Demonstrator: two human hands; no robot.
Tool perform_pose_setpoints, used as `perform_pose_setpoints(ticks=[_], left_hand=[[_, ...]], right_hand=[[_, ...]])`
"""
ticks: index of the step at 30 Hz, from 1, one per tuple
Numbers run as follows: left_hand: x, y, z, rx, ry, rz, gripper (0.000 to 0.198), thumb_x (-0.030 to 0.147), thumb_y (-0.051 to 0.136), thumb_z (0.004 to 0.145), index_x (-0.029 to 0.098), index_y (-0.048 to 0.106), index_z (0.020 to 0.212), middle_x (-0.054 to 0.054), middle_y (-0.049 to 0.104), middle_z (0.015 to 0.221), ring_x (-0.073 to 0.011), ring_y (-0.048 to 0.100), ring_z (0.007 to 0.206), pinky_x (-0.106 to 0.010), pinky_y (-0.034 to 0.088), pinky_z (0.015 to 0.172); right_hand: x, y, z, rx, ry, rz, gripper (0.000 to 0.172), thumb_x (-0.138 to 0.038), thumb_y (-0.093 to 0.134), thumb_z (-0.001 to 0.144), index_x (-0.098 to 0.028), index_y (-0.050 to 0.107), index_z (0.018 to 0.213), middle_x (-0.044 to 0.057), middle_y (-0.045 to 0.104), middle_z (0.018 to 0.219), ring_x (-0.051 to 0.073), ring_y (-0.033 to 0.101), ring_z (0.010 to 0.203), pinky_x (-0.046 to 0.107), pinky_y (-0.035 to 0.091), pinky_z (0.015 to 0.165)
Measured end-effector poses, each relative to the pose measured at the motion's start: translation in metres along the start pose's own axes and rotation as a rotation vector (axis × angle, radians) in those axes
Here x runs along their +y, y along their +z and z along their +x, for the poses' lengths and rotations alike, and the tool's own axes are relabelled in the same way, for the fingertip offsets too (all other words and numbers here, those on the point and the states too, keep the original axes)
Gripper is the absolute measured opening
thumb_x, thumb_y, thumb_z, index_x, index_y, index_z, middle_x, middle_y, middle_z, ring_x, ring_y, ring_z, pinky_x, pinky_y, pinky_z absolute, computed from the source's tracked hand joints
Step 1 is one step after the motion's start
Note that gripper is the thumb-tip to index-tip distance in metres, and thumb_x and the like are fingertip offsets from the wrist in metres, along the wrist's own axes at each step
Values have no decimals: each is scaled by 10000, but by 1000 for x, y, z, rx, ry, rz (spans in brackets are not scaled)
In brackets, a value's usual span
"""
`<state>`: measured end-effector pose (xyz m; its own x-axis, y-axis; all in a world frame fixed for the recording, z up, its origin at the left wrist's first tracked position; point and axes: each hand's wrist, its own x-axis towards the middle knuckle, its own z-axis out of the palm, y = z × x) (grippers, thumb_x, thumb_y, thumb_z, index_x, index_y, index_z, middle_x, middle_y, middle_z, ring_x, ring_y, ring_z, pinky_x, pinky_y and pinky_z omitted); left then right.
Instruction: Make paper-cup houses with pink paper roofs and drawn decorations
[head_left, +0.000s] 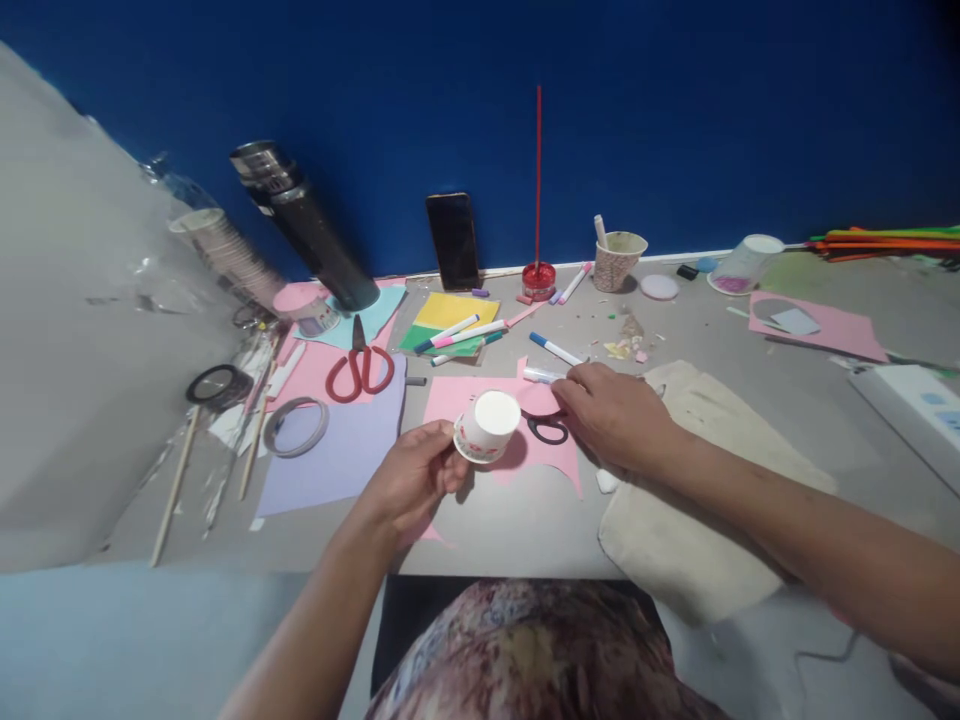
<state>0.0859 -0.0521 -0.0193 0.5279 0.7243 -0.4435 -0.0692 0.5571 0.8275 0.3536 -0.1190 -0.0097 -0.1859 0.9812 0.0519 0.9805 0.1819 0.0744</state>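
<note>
My left hand (424,470) pinches a small paper cup (489,425) by its rim. The cup is upside down and tilted, with its white base facing up and a red pattern round its side. Over the table, my right hand (615,415) has its fingers closed at the end of a white tube (543,376) whose kind I cannot make out. A blue-capped marker (553,348) lies just beyond those fingertips. Beneath the cup is a cut sheet of pink paper (450,395), on which dark-handled scissors (547,430) rest, partly hidden.
Red-handled scissors (360,370) and a tape roll (296,428) lie on coloured paper at left. A dark flask (311,230), a phone (454,240) and a red stand (538,280) line the back. A beige cloth (697,540) lies under my right forearm; a power strip (911,410) is far right.
</note>
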Motion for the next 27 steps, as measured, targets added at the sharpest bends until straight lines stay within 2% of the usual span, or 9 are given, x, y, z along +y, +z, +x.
perform_pose_setpoints(ticks=[5, 10, 14, 17, 20, 22, 24, 27], left_hand=[[3, 1, 0, 159, 31, 191, 316, 428, 750, 871, 147, 644, 772, -43, 647, 547, -88, 478, 393, -189, 412, 417], [7, -4, 1, 201, 21, 407, 272, 399, 748, 844, 154, 671, 753, -59, 638, 476, -116, 483, 329, -193, 348, 365], [12, -4, 0, 309, 107, 641, 170, 290, 685, 860, 170, 683, 740, -38, 626, 479, -134, 523, 382, -194, 353, 391], [20, -4, -1, 380, 157, 727, 163, 218, 644, 865, 172, 688, 715, -13, 602, 487, -122, 499, 421, -196, 348, 431], [27, -7, -5, 346, 217, 705, 73, 161, 702, 809, 161, 765, 848, -27, 689, 660, -135, 574, 563, -199, 416, 525], [28, -10, -9, 263, 251, 653, 311, 112, 768, 729, 167, 786, 1035, -48, 741, 853, -157, 629, 705, -211, 476, 624], [23, -13, -16, 229, 273, 621, 529, 98, 795, 689, 184, 746, 1208, -63, 740, 1001, -175, 647, 825, -233, 510, 721], [10, -16, -27, 337, 304, 595, 577, 199, 761, 754, 198, 655, 1322, -75, 709, 1122, -188, 657, 890, -278, 530, 766]], right_hand=[[5, 3, 2, 47, -46, 5, 259, -170, 541, 1011, -204, 682, 1227, 160, 692, 1190, 280, 601, 981, 336, 255, 593], [4, 8, 8, 78, -32, 18, 275, -257, 477, 1070, -218, 689, 1243, 156, 692, 1191, 273, 599, 982, 326, 266, 598], [3, 5, 19, 71, -86, 43, 277, -275, 455, 1083, -221, 708, 1181, 140, 694, 1182, 265, 603, 993, 317, 295, 612], [2, -2, 26, 57, -122, 107, 278, -343, 518, 1063, -212, 693, 1235, 136, 686, 1245, 286, 610, 1084, 319, 369, 654], [0, -9, 32, 36, -143, 187, 448, -459, 662, 985, -219, 629, 1361, 139, 655, 1354, 312, 595, 1181, 341, 445, 738], [-4, -11, 35, 7, -143, 204, 579, -513, 744, 916, -218, 602, 1393, 145, 652, 1356, 325, 596, 1181, 357, 467, 769], [-9, -10, 37, -19, -132, 189, 613, -519, 764, 894, -204, 595, 1392, 150, 668, 1313, 335, 603, 1160, 373, 476, 777], [-18, -8, 39, -37, -120, 130, 535, -468, 685, 954, -164, 587, 1384, 166, 706, 1211, 353, 613, 1122, 396, 471, 778]])
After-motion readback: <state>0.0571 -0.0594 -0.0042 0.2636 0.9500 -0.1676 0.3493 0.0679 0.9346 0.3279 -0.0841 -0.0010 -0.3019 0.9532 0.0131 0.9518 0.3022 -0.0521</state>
